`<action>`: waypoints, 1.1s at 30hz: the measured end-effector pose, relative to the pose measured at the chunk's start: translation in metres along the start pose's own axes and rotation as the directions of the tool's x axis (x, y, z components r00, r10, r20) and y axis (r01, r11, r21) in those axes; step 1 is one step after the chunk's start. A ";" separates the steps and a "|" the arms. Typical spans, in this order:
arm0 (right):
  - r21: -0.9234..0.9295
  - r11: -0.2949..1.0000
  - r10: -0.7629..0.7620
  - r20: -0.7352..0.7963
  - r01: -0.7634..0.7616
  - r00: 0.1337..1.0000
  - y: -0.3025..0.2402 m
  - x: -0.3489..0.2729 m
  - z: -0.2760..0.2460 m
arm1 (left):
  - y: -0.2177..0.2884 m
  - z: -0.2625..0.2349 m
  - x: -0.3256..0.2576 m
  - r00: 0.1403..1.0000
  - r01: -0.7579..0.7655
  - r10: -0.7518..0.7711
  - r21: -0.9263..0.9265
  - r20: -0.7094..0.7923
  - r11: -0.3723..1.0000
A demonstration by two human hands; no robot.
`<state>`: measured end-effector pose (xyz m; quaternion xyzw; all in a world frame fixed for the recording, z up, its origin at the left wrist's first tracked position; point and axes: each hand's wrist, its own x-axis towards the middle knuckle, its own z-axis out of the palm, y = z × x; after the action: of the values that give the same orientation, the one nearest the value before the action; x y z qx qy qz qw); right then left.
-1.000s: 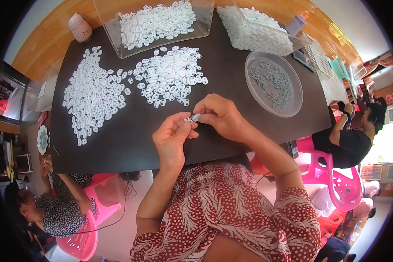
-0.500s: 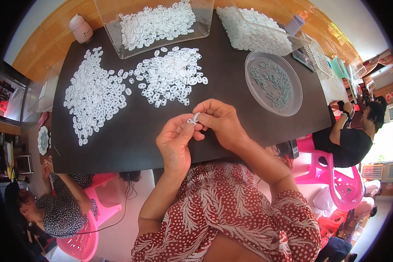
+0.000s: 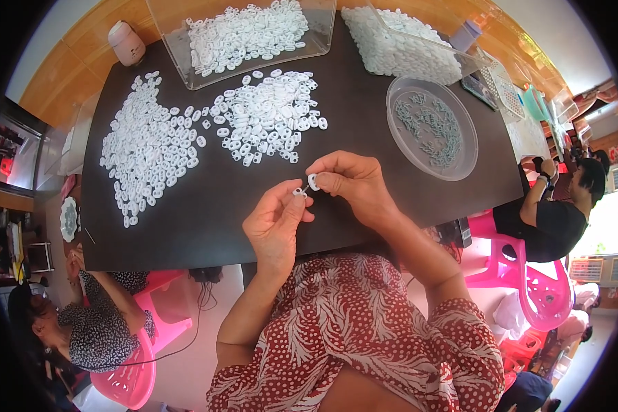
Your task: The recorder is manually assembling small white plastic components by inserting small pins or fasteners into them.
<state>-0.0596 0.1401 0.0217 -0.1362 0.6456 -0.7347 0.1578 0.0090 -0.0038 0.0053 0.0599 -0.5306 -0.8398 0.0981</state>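
Note:
My left hand [image 3: 276, 218] pinches a small white plastic piece with holes [image 3: 299, 193] between thumb and fingers, over the near part of the dark table [image 3: 206, 226]. Right beside it, my right hand [image 3: 356, 187] grips a white oval plastic piece [image 3: 313, 181] by thumb and forefinger. A tiny thin dark bit shows between the two pieces; I cannot tell what it is. Beyond my hands lies a heap of small white oval and squarish pieces [image 3: 271, 117]. A larger heap of white oval pieces [image 3: 147, 144] spreads at the left.
A round clear dish [image 3: 462, 168] with small grey-green pins [image 3: 419, 127] is at the right. Two clear bins of white pieces stand behind, one central [image 3: 319, 38], one right [image 3: 470, 65]. A pink jar [image 3: 126, 44] stands back left. People sit left [image 3: 103, 336] and right [image 3: 556, 220].
My hands have drawn slightly apart, and a small gap now shows between the two white pieces. The right hand has moved a little up and right.

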 end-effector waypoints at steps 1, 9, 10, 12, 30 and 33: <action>-0.028 0.999 -0.021 0.015 0.021 1.000 -0.001 0.000 0.000 | -0.001 0.000 0.000 1.000 0.003 -0.003 -0.006 -0.004 1.000; -0.163 0.980 -0.115 0.017 0.117 0.993 -0.001 0.001 0.002 | -0.001 0.001 -0.001 1.000 0.003 -0.002 0.039 -0.016 0.999; -0.191 0.973 -0.126 0.026 0.128 0.992 -0.002 0.001 0.002 | -0.001 0.001 -0.001 1.000 -0.005 0.006 0.049 -0.020 0.999; -0.220 0.965 -0.137 0.032 0.141 0.990 0.000 0.001 0.002 | -0.001 0.002 -0.002 1.000 -0.002 0.004 0.059 -0.026 0.998; -0.299 0.938 -0.184 -0.003 0.175 0.983 0.003 -0.004 0.014 | -0.008 0.005 0.002 0.997 -0.036 0.039 0.049 -0.063 0.998; -0.333 0.921 -0.210 0.016 0.203 0.978 0.001 -0.004 0.013 | -0.010 0.005 0.003 0.998 -0.014 0.014 0.000 -0.067 1.000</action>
<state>-0.0504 0.1293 0.0220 -0.2210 0.7439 -0.6289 0.0479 0.0044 0.0042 -0.0016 0.0845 -0.5271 -0.8368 0.1217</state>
